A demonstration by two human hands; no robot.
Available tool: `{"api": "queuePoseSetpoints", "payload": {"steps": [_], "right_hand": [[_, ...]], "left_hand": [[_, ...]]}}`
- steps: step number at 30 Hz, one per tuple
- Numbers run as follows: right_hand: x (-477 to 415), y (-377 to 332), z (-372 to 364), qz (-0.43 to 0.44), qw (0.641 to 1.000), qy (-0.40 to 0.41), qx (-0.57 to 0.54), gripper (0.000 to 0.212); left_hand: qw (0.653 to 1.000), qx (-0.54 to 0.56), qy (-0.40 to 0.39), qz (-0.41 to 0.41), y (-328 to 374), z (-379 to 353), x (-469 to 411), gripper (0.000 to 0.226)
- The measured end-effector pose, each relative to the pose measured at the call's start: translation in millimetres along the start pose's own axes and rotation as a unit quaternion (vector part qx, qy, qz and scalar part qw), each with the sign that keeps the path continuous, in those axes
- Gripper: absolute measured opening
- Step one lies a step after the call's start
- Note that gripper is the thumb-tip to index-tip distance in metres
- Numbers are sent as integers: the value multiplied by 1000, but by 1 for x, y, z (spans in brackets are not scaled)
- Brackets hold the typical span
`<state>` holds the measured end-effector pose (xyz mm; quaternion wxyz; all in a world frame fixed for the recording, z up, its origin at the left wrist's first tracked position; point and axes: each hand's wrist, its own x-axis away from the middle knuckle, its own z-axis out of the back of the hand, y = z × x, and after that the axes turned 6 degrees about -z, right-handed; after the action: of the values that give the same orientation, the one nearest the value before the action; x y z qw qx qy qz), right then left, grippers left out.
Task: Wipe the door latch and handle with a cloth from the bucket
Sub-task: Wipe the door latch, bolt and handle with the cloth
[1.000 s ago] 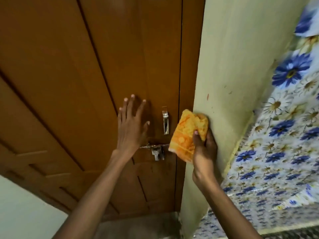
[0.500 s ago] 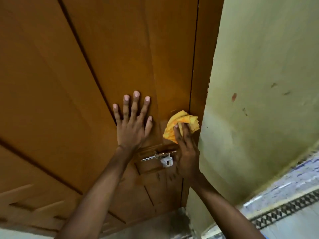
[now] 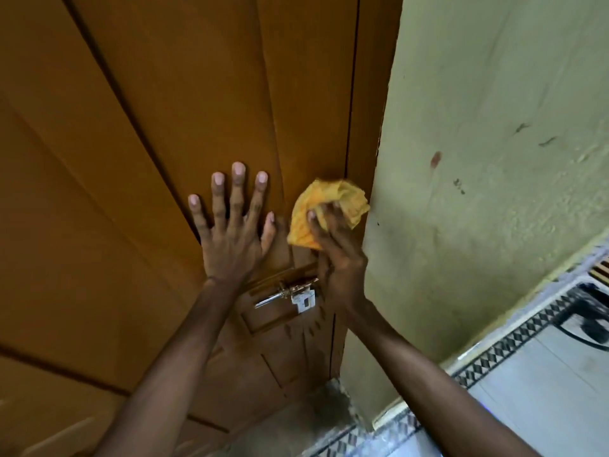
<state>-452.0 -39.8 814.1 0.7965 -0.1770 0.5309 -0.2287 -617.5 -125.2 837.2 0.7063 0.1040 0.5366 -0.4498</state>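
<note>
A brown wooden door (image 3: 164,127) fills the left of the head view. My right hand (image 3: 339,255) grips a bunched yellow cloth (image 3: 329,206) and presses it against the door near its right edge, where the handle stood; the handle is hidden under the cloth. Below the cloth sits the metal sliding latch (image 3: 293,295), uncovered. My left hand (image 3: 230,232) lies flat on the door with fingers spread, just left of the cloth and above the latch.
A pale green wall (image 3: 494,159) juts out right beside the door frame, close to my right hand. Tiled floor with a patterned border (image 3: 494,357) shows at the lower right. The bucket is not in view.
My right hand has carried the cloth from the wall edge leftward onto the door, covering the handle. The view has swung left and up, and the flowered fabric has left the frame.
</note>
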Motion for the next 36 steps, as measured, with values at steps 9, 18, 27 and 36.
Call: {"api": "queuePoseSetpoints", "payload": {"steps": [9,18,27,36], "right_hand": [[74,51,-6,-40,996,-73,29,36],[15,8,42,-362,907,127,-174,31],[-43,5,47,-395,886,-123,-211,42],[-13,15,39,-303,926,-214,-66,52]], "left_hand": [[1000,-4,12,-6,-1,-3,-1,74],[1000,-1,24,-3,-1,-3,-1,71],[1000,-3,22,5,1,-2,-1,74],[1000,-4,20,8,2,-1,-1,74]]}}
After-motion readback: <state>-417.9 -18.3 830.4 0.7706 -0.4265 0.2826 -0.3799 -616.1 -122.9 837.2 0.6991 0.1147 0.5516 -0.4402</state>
